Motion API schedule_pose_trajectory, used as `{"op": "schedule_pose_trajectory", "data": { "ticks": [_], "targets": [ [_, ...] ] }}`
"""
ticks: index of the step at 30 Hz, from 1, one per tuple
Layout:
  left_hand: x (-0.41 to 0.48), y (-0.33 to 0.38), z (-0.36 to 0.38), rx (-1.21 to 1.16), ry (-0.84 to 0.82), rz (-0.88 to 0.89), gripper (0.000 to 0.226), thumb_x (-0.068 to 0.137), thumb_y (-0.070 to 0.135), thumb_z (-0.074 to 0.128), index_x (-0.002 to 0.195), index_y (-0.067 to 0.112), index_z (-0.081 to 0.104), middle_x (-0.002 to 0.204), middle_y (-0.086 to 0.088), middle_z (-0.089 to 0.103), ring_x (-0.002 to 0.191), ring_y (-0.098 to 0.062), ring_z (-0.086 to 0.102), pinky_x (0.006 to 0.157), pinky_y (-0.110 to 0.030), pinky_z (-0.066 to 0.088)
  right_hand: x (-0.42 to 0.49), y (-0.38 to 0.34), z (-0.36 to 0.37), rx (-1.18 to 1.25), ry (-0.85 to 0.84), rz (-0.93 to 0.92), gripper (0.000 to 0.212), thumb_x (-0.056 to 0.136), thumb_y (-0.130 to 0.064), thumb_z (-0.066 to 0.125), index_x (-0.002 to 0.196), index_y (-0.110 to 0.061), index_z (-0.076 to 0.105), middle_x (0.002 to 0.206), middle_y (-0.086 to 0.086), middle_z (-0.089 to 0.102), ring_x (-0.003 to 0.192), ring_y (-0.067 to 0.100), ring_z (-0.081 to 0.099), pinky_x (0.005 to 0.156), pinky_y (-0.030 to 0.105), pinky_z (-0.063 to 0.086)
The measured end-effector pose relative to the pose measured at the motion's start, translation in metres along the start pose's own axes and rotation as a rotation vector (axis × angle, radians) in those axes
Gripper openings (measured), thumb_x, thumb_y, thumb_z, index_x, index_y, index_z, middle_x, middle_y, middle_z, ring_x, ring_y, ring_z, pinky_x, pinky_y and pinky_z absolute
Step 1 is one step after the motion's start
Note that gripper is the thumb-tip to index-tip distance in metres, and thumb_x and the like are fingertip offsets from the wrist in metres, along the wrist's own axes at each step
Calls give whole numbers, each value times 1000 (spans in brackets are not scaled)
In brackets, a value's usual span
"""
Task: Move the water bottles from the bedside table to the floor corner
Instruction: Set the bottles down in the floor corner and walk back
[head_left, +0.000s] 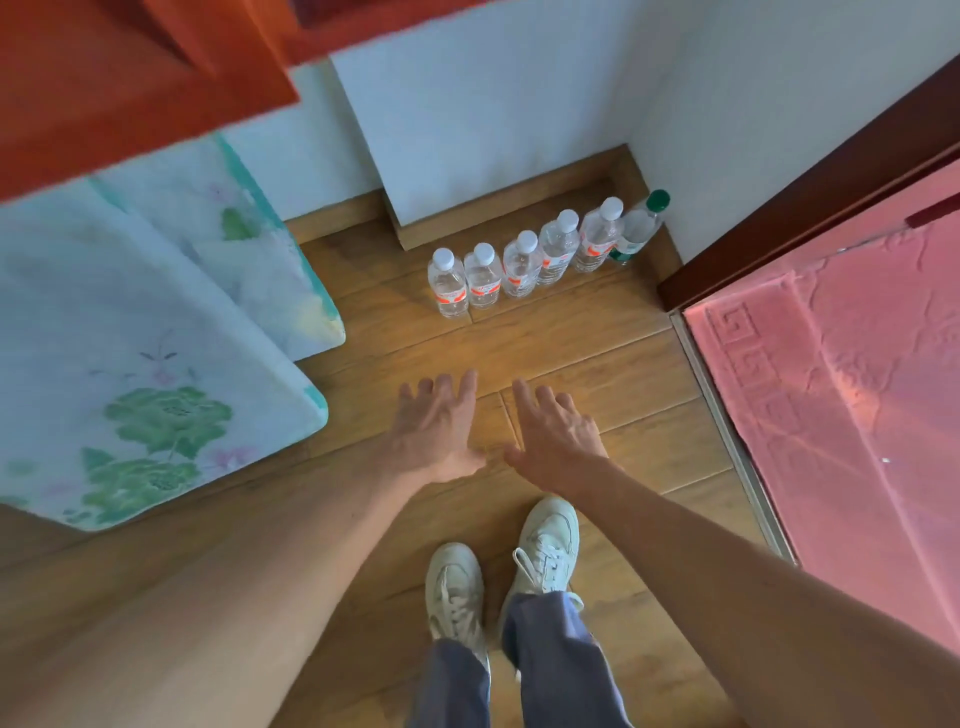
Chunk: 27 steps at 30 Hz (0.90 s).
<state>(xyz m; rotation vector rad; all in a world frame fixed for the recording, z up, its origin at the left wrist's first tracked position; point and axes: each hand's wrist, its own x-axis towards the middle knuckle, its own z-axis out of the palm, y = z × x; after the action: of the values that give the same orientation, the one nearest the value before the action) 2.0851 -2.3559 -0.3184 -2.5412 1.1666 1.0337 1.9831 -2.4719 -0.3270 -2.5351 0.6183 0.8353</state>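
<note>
- Clear plastic water bottles (521, 265), six in all, are seen standing upright in a single row on the wooden floor (597, 358). The row is set along the skirting board (498, 210) and runs up into the corner where two white walls (467, 104) meet.
- White caps and red-and-white labels are noted on five of them. Neighbours in the row are touching or just beside one another.
- The sixth, a green-capped bottle (640, 226) with a green label, is placed last in the row, nearest the corner and just beside the right-hand wall.
- The left hand (439, 426) is held out over the floor planks, back uppermost, with fingers straight and spread and nothing grasped. It is well apart from the row.
- The right hand (558, 436) is recorded in the same way: fingers released and extended, nothing held. The two thumbs are near each other, with a narrow gap visible between them.
- Both forearms are bare and are stretched forward from the lower edge of the view.
- Two pale sneakers (548, 540) and blue-grey trouser legs (561, 654) are seen below the hands, planted on the planks.
- To the left, two pale floral quilts (130, 338), printed with green leaves, are seen one behind the other, their corners reaching over the floor.
- Orange-red wooden furniture (130, 67) is noted at upper left, blurred.
- To the right, a pink mat (831, 389) with a key-pattern border is laid beyond a metal threshold strip (727, 431), under a dark brown door frame (805, 197).
</note>
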Motion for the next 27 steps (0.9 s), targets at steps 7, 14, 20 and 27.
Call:
{"op": "schedule_pose_trajectory", "data": {
  "ticks": [7,14,20,27],
  "targets": [
    [-112,12,-76,75,65,43,104,80,59,62,153,16,3,147,-18,32,131,-37,36,110,-55,29,-113,-22,-73,-37,79,-36,79,92,-49,54,152,-21,11,142,6,38,125,28,42,93,48,47],
    [-220,31,-140,-9,201,32,94,82,59,59,150,13,14,142,-14,38,126,-31,43,105,-46,38,-229,-53,-144,18,236,-65,76,91,-46,54,153,-20,18,142,3,42,122,26,47,94,42,47],
    [-277,46,-179,-91,324,26,85,82,59,58,144,14,22,135,-11,44,121,-28,48,100,-43,43,-301,-71,-186,79,321,-82,77,89,-46,55,153,-20,20,145,1,41,127,25,46,98,40,46],
    [-311,77,-210,-129,398,17,82,80,57,61,141,13,30,133,-11,48,120,-28,50,99,-43,43,-345,-57,-219,86,391,-104,78,88,-48,57,152,-18,24,141,3,46,124,25,49,94,43,50]
  ]
}}
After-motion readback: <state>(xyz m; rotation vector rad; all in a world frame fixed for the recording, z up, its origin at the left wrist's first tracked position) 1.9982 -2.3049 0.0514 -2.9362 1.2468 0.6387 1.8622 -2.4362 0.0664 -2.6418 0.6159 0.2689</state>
